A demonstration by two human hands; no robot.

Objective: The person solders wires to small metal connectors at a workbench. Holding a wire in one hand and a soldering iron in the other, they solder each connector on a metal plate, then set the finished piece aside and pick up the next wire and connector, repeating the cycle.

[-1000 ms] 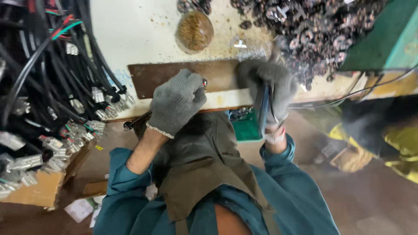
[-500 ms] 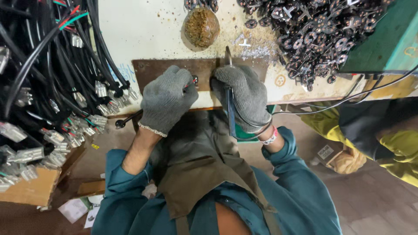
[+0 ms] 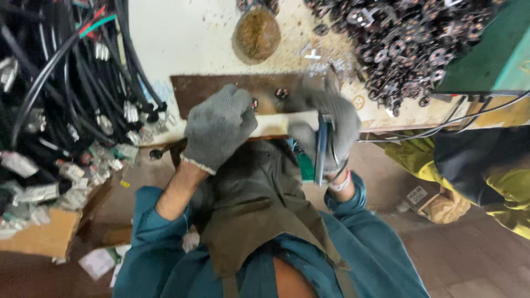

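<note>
A blue-handled tool (image 3: 322, 149) is gripped in the right hand (image 3: 326, 129), whose gloved fingers are wrapped tightly around the handles. The tool's head is hidden behind the glove and blurred, so its kind cannot be told. The left hand (image 3: 219, 126), also in a grey glove, is curled into a loose fist at the edge of a brown plate (image 3: 221, 87) on the bench; something small may be pinched at its fingertips, but what it is, and whether it is truly held, cannot be made out. A small dark part (image 3: 281, 92) is seen on the plate between the two hands. A pile of dark metal parts (image 3: 408, 38) is spread over the bench at the upper right, partly cut off by the frame. A round brown lump (image 3: 258, 33) lies beyond the plate. Black cables (image 3: 61, 83) are bunched at the left, over a cardboard box (image 3: 49, 232).
</note>
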